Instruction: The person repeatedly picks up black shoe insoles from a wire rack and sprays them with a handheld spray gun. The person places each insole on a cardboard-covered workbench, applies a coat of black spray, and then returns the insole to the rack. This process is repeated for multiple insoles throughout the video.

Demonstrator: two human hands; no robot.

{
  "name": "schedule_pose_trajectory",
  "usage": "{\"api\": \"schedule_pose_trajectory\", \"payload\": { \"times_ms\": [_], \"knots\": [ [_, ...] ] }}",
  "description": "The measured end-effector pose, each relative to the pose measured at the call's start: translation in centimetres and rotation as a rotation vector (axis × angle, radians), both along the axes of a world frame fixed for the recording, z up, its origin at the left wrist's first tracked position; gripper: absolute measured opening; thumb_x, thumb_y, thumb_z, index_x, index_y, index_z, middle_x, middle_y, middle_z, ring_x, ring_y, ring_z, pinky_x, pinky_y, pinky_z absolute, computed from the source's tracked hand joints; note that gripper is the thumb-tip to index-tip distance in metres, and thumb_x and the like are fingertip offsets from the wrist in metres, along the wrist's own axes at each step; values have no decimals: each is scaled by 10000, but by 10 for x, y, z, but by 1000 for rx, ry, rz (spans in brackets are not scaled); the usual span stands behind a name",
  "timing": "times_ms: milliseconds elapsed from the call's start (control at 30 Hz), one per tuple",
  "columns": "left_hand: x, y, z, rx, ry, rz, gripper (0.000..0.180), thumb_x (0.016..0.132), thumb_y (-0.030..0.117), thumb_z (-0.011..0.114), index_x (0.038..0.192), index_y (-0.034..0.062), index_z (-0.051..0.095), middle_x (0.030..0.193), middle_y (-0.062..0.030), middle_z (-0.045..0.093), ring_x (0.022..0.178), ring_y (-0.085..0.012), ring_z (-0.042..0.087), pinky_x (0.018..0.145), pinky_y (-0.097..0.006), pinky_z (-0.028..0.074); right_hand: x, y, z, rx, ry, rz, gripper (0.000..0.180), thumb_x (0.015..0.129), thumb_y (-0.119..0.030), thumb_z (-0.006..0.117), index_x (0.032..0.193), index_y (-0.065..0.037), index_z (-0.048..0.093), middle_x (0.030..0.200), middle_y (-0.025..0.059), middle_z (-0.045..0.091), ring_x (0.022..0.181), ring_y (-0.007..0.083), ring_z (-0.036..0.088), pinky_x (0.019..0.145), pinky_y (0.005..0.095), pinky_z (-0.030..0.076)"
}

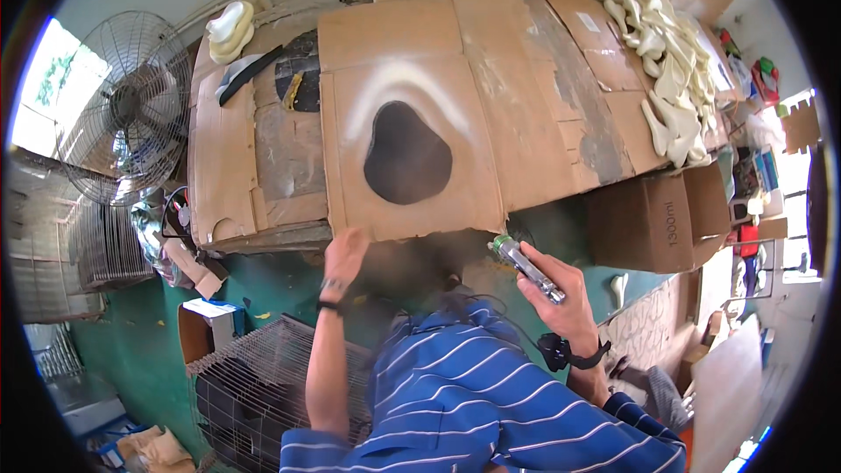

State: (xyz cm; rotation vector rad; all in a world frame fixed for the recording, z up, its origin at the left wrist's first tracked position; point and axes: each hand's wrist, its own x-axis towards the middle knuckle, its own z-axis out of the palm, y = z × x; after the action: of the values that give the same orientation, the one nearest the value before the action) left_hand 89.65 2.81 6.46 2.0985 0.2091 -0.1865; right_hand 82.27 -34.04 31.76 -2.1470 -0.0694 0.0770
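Right fingers point(548, 264) clamped around silver-green tool point(531, 270); left fingers point(352, 242) at edge of cardboard point(473, 158), grip unclear

- My left hand point(348, 254) meets the cardboard sheet point(477, 184) at its front edge; my fingertips are hidden, so I can't tell how they hold it.
- My right hand point(565, 298) covers part of the green-ended cylinder point(528, 269).
- I can't tell whether the dark rounded shape point(407, 158) is a hole or a flat piece.
- My left forearm point(327, 368) hides part of the wire cage point(250, 377).
- The lower edge crops my striped shirt point(438, 385).
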Motion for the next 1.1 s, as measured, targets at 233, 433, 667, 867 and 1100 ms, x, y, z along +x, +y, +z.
{"api": "schedule_pose_trajectory", "payload": {
  "times_ms": [233,433,667,867,1100],
  "knots": [
    [133,-92,-70,258,127,75,358,828,284,749,1121,81,710,1049,-130,755,1034,-318,704,945,-419,538,-9,-39,-9,59,8,-52,471,863,-12,722,1326,7,632,923,143,695,760,215,651,701,315,498],
    [124,-139,-54,540,-366,-117,205,783,193,754,950,105,674,1095,-106,630,1023,-330,585,880,-448,485,-9,-77,-26,81,70,-140,473,855,-11,727,1319,7,635,889,148,687,732,230,645,690,327,496],
    [96,-147,-44,675,-491,-414,274,800,251,750,988,97,623,1128,-79,613,1095,-299,571,893,-458,443,17,-102,-35,104,54,-26,585,800,43,747,1362,-29,602,970,189,688,780,356,659,710,368,526],
    [99,-126,-69,658,-277,-121,343,873,292,723,1086,72,567,1129,-125,615,1118,-358,570,907,-510,451,32,-102,-5,94,-38,41,647,769,69,748,1386,-35,584,990,193,691,805,364,669,716,367,533],
    [93,-115,-55,340,-311,3,316,881,198,725,1100,55,548,1265,-196,562,1198,-414,546,989,-485,464,30,-82,23,41,-53,46,643,759,70,753,1375,-12,591,986,196,690,810,360,674,724,354,534]
  ]
}}
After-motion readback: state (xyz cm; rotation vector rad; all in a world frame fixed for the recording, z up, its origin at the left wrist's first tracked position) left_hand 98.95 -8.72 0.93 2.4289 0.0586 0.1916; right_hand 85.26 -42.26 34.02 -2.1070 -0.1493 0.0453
